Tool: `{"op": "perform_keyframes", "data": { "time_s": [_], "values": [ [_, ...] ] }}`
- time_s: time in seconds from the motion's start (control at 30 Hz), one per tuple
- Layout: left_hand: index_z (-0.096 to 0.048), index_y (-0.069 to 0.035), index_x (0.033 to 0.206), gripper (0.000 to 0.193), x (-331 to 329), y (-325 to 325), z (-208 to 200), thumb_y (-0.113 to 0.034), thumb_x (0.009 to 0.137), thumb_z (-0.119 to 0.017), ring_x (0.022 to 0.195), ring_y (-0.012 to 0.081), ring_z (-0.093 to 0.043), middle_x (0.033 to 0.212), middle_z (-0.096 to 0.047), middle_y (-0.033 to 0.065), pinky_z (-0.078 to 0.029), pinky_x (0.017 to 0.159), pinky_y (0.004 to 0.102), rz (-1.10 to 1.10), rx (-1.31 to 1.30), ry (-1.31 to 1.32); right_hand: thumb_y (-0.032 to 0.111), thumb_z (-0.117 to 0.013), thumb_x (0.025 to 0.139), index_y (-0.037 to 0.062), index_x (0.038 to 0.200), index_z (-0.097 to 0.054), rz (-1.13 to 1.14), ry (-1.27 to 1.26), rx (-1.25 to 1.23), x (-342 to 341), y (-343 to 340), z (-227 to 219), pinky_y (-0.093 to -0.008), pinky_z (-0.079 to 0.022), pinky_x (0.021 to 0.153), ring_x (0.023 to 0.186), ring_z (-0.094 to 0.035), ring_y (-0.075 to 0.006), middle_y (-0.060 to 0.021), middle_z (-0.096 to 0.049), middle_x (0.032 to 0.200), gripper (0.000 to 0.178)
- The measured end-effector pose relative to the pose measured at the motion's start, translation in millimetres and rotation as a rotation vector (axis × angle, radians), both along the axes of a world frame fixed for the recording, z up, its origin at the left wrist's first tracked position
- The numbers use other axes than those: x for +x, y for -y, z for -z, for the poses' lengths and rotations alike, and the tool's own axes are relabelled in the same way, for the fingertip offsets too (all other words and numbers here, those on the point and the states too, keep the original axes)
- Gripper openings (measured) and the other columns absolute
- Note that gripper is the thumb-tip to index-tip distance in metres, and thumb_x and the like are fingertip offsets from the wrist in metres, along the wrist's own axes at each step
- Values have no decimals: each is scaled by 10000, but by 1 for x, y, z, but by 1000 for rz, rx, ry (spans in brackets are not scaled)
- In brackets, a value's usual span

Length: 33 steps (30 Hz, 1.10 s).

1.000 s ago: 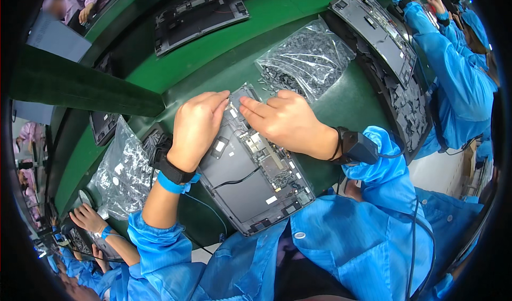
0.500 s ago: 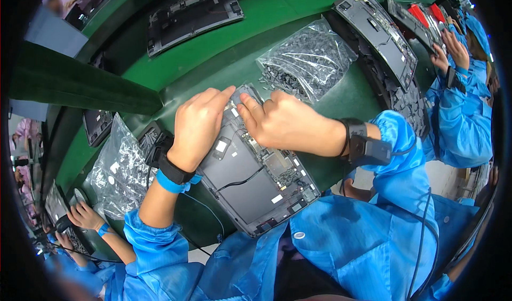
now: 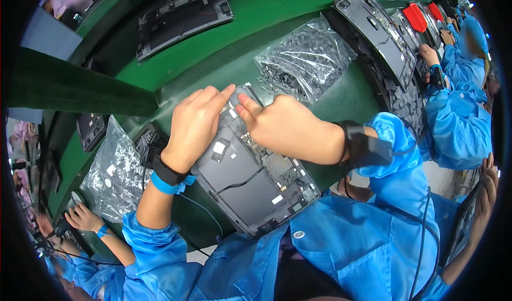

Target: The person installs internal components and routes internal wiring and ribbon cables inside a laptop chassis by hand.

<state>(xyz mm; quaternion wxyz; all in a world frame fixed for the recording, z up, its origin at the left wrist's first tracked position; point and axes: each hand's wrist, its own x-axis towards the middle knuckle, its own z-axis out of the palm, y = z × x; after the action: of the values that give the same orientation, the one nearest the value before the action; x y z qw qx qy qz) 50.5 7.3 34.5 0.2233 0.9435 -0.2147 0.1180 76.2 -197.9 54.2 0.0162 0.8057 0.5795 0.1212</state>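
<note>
Presently, L hand [image 3: 193, 124]: curled at laptop chassis [image 3: 242, 202] edge, prob. bracing.
R hand [image 3: 285, 127]: fingers bent atop.
Both grips: can't tell.

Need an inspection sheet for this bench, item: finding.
Surface: green workbench, partly covered.
Job's things: opened electronics chassis, internals exposed.
Clutter: clear bag of small dark pieces beyond the chassis, another clear bag to its left.
Hands: left hand and right hand at the chassis's far end; exact grip hidden.
Cables: black cable across the chassis.
Surroundings: blue-sleeved co-worker at right; red bins farther off.
</note>
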Motion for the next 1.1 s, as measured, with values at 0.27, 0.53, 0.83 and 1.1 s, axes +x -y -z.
{"op": "perform_keyframes", "data": {
  "time_s": [0.27, 0.53, 0.83, 1.1],
  "values": [
    [-559, 20, 1270, 397, -29, 0, -7, 32, 874, -537, 1078, 388, -559, 1112, -610, 224, -444, 946, 432, -122, -70, 62, 30, -585, 775, 27, 1268, -585, 142, -430, 486, 4, 28, 27, -380, -543, 723, 886, -689, -309, -151, -577, 1345, 493],
    [-237, 84, 1478, 595, -213, 49, 14, -149, 981, -466, 1450, 440, -171, 1550, -224, 269, -137, 1169, 511, -527, -285, -339, 235, -567, 954, -23, 1398, -447, 503, -877, 547, -92, 86, 48, -475, -201, 1134, 1415, -288, -379, -229, -348, 1520, 527],
    [-197, 71, 1492, 551, -203, 82, 14, -145, 1026, -399, 1401, 321, -286, 1507, -304, 216, -208, 1150, 404, -544, -1000, -280, 231, -507, 994, 46, 1482, -370, 475, -1204, 772, -106, 79, 58, -498, -52, 1165, 1500, -46, -349, -155, -194, 1612, 540],
    [-265, 29, 1496, 615, -168, 50, -37, -65, 945, -523, 1377, 252, -368, 1495, -374, 160, -271, 1143, 373, -407, -1515, -428, 208, -583, 957, -67, 1495, -251, 326, -1619, 1190, -69, 67, -8, -350, -249, 1157, 1418, -317, -220, -161, -305, 1551, 690]
  ]
}}
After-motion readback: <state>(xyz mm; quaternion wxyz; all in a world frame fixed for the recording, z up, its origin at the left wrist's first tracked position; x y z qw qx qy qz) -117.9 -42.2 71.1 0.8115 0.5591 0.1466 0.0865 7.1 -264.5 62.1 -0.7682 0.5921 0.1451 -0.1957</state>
